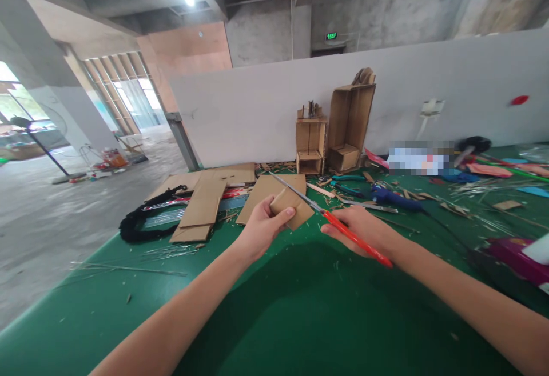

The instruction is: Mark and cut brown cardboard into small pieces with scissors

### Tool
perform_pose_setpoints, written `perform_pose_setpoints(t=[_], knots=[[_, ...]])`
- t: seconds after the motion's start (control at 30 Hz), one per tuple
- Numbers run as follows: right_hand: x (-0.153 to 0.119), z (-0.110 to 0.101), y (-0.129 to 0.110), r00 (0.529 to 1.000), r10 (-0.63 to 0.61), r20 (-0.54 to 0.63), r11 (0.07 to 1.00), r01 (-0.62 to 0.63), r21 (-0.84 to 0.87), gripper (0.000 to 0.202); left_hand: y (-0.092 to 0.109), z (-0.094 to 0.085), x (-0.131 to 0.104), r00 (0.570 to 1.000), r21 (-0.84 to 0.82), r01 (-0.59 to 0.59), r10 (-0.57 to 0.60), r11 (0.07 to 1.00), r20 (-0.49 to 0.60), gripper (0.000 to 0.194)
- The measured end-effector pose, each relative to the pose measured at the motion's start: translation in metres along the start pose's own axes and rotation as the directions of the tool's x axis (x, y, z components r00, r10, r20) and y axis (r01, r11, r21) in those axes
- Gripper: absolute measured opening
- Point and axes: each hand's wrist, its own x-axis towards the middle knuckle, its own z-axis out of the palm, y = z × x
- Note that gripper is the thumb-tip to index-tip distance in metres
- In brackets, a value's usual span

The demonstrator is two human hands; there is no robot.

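Observation:
My left hand [269,219] pinches a small piece of cardboard [300,211] between thumb and fingers, above the green table. Red-handled scissors [351,236] are gripped in my right hand [364,228], their long metal blades pointing up and left across the upper edge of that piece. Whether the blades are cutting into it or only lying against it, I cannot tell. Just behind the piece, a larger flat cardboard sheet [253,202] rests on the table. My right fingers are partly hidden behind the scissor handles.
Two upright cardboard structures [349,116] [310,142] stand against the white partition [249,110]. Cardboard strips [201,204] and a fuzzy black cord [128,228] lie left. Teal-handled pliers [349,178], a blue tool [397,199], wires and scraps cover the right side of the green table [300,319].

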Motion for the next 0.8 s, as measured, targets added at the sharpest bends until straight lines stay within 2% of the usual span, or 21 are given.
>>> perform_pose_setpoints(t=[0.13, 0.3, 0.47, 0.57, 0.67, 0.73, 0.8], knots=[[0.004, 0.001, 0.007, 0.995, 0.038, -0.096, 0.999, -0.041, -0.03, 0.045, -0.002, -0.005, 0.001, 0.998, 0.1, -0.008, 0.014, 0.995, -0.054, 0.032], [0.008, 0.006, 0.024, 0.987, 0.059, -0.148, 0.996, -0.067, -0.051, 0.046, -0.001, -0.014, 0.005, 0.989, 0.249, -0.001, 0.037, 0.968, -0.14, 0.034], [0.008, 0.007, 0.034, 0.992, 0.056, -0.11, 0.996, -0.047, 0.078, 0.041, 0.002, -0.02, 0.007, 0.978, 0.235, 0.008, 0.041, 0.972, -0.203, 0.039], [0.008, 0.007, 0.034, 0.997, 0.039, -0.059, 0.987, -0.03, 0.156, 0.045, 0.004, -0.019, 0.006, 0.98, 0.182, 0.055, -0.018, 0.982, -0.198, 0.042], [0.007, 0.008, 0.03, 1.0, 0.012, -0.026, 0.988, -0.008, 0.153, 0.045, 0.008, -0.018, 0.007, 0.982, 0.166, 0.089, -0.058, 0.982, -0.181, 0.042], [0.007, 0.008, 0.026, 0.999, 0.038, -0.028, 0.991, -0.034, 0.131, 0.043, 0.011, -0.022, 0.009, 0.973, 0.206, 0.065, -0.016, 0.976, -0.229, 0.041], [0.007, 0.004, 0.024, 0.993, 0.102, -0.063, 0.992, -0.097, 0.08, 0.042, 0.013, -0.033, 0.012, 0.941, 0.308, 0.025, 0.082, 0.951, -0.328, 0.047]])
